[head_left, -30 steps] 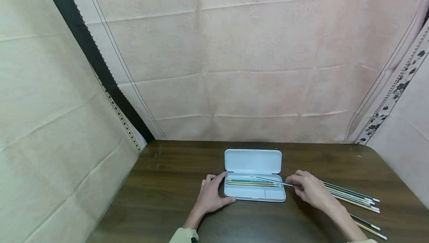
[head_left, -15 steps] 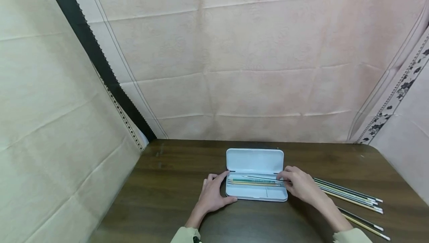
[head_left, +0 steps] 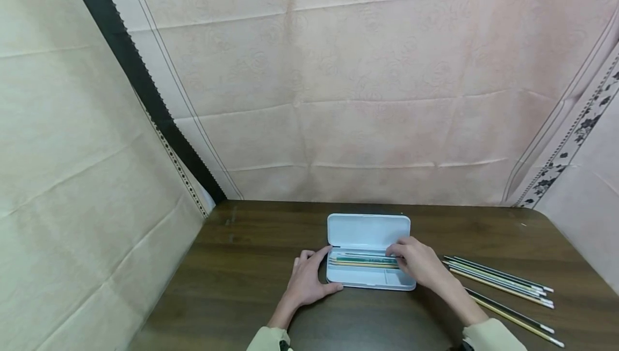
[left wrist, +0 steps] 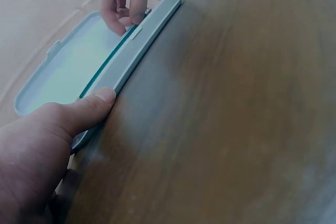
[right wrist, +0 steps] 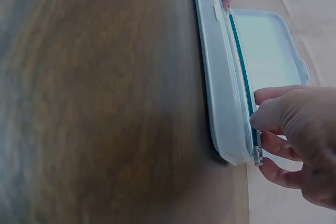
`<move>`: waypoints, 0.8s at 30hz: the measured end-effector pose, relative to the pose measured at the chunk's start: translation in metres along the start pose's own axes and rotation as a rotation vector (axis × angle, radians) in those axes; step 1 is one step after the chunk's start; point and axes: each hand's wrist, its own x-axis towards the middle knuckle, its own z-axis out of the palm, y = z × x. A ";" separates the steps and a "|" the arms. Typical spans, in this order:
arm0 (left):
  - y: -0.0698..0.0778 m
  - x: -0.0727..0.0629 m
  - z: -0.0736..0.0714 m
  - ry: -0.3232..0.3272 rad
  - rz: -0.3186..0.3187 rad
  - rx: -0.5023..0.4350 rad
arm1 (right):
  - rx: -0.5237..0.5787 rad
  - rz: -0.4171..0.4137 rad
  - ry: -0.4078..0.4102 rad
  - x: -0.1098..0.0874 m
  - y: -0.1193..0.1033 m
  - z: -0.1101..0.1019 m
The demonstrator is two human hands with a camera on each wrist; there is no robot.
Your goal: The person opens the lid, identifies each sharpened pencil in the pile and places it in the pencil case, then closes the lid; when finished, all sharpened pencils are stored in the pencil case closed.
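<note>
A light blue pencil case [head_left: 348, 277] lies on the table with its lid [head_left: 368, 231] raised at the back. My left hand [head_left: 308, 280] holds its left end, thumb on the front edge and index finger at the back corner. Over the case's right part, my right hand [head_left: 419, 262] pinches a green pencil [right wrist: 239, 51] near its eraser end, between thumb and fingers. That pencil lies along the case in the right wrist view. Several green and yellow pencils [head_left: 360, 265] lie side by side in the case's back compartment, their right ends hidden by the right hand.
On the brown wooden table [head_left: 261, 249], a bundle of several pencils [head_left: 503, 280] lies to the right of the case. A dark pencil and a yellow pencil [head_left: 519, 321] lie nearer me, partly behind the right forearm. Pale cloth [head_left: 358, 98] hangs behind the table.
My right hand has moved left with the pencil, from beyond the case's right end to over it, and the pencil now lies further into the case. The left hand keeps its hold.
</note>
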 end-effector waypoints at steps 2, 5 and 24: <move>0.000 0.000 0.000 -0.002 0.001 -0.003 | -0.003 -0.001 0.004 0.001 -0.002 0.002; 0.000 0.001 0.000 -0.011 -0.008 -0.004 | -0.011 -0.014 0.013 0.004 -0.006 0.005; 0.000 0.000 0.000 -0.012 -0.009 0.007 | -0.031 -0.023 0.036 0.011 -0.009 0.015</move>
